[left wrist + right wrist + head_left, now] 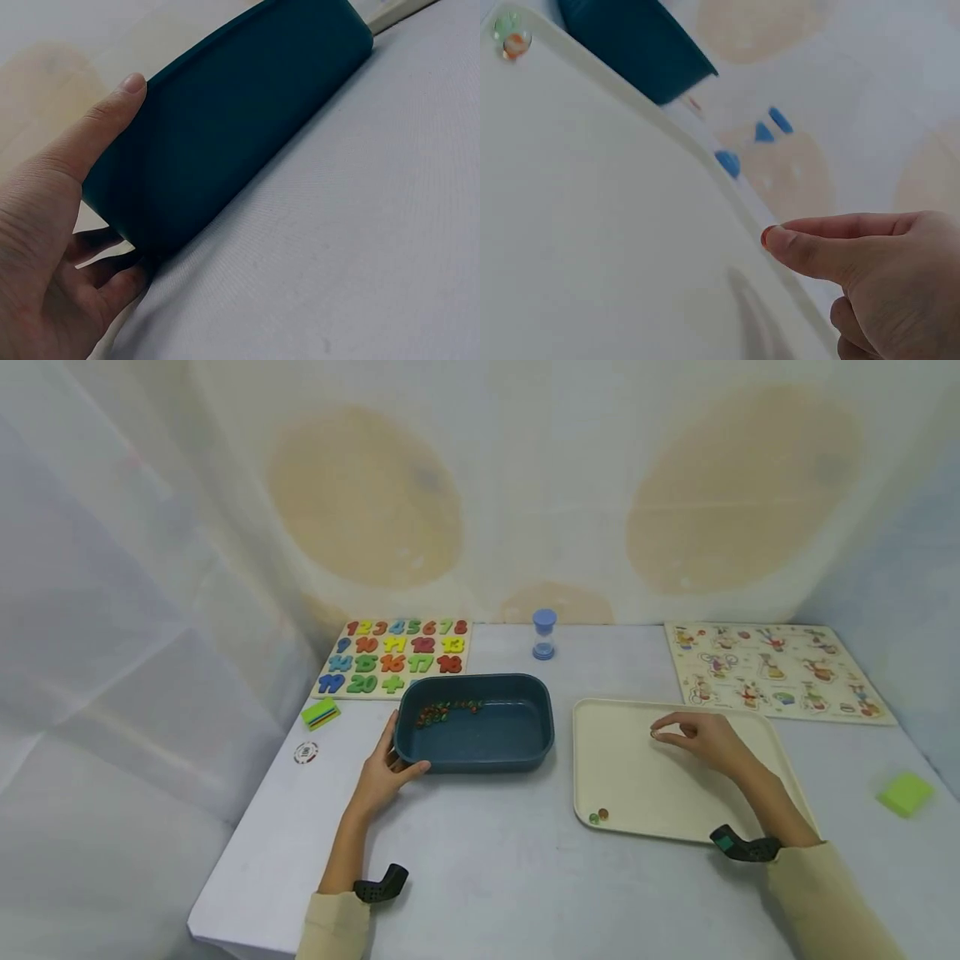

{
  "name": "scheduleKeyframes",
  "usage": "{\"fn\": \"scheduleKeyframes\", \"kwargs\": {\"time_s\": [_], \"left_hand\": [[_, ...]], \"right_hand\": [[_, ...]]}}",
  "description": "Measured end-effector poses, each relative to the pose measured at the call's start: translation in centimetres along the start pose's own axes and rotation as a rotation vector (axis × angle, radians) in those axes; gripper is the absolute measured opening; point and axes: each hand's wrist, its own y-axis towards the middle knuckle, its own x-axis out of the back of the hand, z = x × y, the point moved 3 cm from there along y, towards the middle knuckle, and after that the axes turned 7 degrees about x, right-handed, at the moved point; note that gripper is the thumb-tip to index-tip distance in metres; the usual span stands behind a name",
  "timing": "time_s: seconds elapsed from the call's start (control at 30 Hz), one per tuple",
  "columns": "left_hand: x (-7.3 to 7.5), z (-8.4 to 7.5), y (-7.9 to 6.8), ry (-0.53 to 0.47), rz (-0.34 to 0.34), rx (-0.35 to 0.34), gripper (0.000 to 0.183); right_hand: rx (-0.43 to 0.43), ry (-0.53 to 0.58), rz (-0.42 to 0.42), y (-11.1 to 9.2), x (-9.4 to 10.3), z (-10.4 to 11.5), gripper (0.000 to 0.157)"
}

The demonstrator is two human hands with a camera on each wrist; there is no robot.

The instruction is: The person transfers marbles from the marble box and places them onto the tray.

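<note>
A dark teal rectangular bin [487,747] stands on the table with several orange and green marbles [433,713] gathered toward its left and back. My left hand [380,779] grips the bin's near left corner, thumb along the front wall and fingers round the side. Above a cream tray [633,777], my right hand [705,742] pinches one marble [766,237] between thumb and forefinger; it shows reddish-orange in the right wrist view. In the tray's near left corner lie a green marble [594,818] and an orange marble [603,814], side by side.
Behind the bin lies a number puzzle board [393,656]; a picture puzzle board [780,672] is at back right. A blue sand timer [544,633] stands at the back. Sticky notes [321,714] and a round sticker [306,752] lie left, a green pad [905,794] far right.
</note>
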Motion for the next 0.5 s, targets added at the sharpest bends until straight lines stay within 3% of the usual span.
{"fn": "scheduleKeyframes", "kwargs": {"time_s": [0.17, 0.27, 0.37, 0.5], "left_hand": [[0.1, -0.1, 0.0, -0.006, -0.004, 0.0, 0.097], [0.0, -0.2, 0.0, -0.01, 0.004, 0.002, 0.096], [-0.1, -0.2, 0.0, -0.012, 0.009, 0.009, 0.096], [-0.1, 0.0, 0.0, -0.007, 0.01, 0.014, 0.097]], "right_hand": [[-0.068, -0.018, 0.042, -1.6, 0.0, -1.0, 0.017], [-0.04, -0.019, 0.011, -1.3, 0.3, -0.6, 0.021], [0.011, 0.013, -0.046, 0.4, 0.6, 1.0, 0.024], [0.048, 0.153, -0.059, 4.9, -0.2, 5.0, 0.026]]}}
